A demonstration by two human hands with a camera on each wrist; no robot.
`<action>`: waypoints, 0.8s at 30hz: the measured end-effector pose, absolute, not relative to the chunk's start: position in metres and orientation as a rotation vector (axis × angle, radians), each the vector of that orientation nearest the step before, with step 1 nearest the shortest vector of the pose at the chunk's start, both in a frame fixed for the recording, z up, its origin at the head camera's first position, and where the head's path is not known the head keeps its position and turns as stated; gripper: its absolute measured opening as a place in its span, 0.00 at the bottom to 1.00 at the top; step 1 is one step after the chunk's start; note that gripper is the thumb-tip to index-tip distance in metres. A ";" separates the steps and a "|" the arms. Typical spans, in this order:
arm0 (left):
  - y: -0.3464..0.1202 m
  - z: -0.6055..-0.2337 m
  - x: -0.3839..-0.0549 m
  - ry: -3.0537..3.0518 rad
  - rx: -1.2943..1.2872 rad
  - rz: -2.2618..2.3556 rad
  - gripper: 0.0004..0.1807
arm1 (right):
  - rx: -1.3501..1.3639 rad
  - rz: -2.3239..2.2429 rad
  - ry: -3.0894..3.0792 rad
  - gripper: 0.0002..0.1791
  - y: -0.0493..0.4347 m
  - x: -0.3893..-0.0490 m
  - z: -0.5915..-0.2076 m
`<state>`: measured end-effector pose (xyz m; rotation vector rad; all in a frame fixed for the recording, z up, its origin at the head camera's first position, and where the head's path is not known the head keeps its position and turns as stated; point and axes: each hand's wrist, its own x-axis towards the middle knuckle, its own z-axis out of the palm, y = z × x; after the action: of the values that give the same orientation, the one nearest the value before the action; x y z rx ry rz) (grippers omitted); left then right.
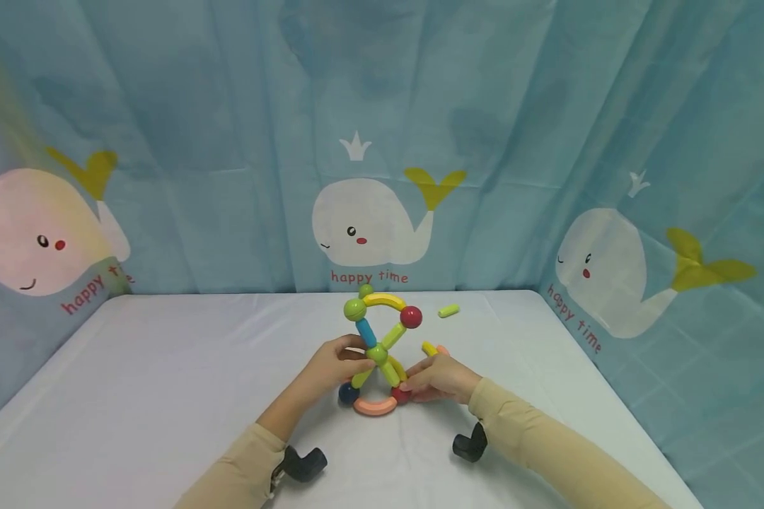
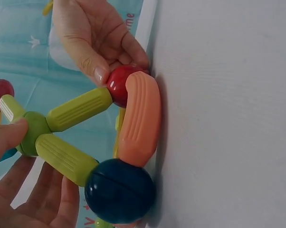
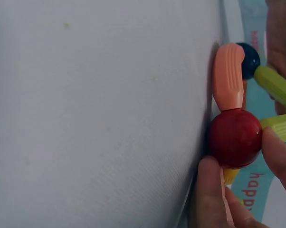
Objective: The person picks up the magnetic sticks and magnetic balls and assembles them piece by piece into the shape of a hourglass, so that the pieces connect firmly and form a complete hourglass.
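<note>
A ball-and-stick toy structure stands on the white table (image 1: 165, 367). My left hand (image 1: 331, 364) grips the green ball (image 1: 377, 353) at its middle, thumb in front and fingers behind. At the base, my right hand (image 1: 444, 378) pinches a red ball (image 3: 235, 137) between thumb and fingers. A curved orange stick (image 2: 142, 118) runs from that ball to a dark blue ball (image 2: 119, 190). Above the middle, a blue stick (image 1: 366, 332) leads to a larger green ball (image 1: 354, 309); a curved yellow stick (image 1: 385, 300) links it to an upper red ball (image 1: 411, 317).
A loose light green stick (image 1: 448, 310) lies toward the back right of the table. Just beyond my right hand are a yellow stick (image 1: 429, 348) and an orange piece (image 1: 443, 350), partly hidden. A blue whale-print curtain (image 1: 229, 141) borders the table behind and at the sides.
</note>
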<state>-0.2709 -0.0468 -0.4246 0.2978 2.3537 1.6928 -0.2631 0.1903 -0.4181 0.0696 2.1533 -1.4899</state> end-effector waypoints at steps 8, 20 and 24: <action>-0.058 -0.423 -0.268 2.402 0.340 1.682 0.22 | 0.005 -1.460 2.254 0.21 0.185 -0.275 -0.418; -0.067 -0.423 -0.270 2.487 0.297 1.677 0.23 | 0.035 -1.465 2.351 0.17 0.173 -0.289 -0.422; -0.067 -0.425 -0.272 2.508 0.290 1.644 0.27 | 0.076 -1.467 2.367 0.16 0.173 -0.293 -0.421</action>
<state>-0.2720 -0.0671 -0.4253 0.2904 2.5079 1.6438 -0.2930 0.1725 -0.4213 0.0758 2.3671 -1.4669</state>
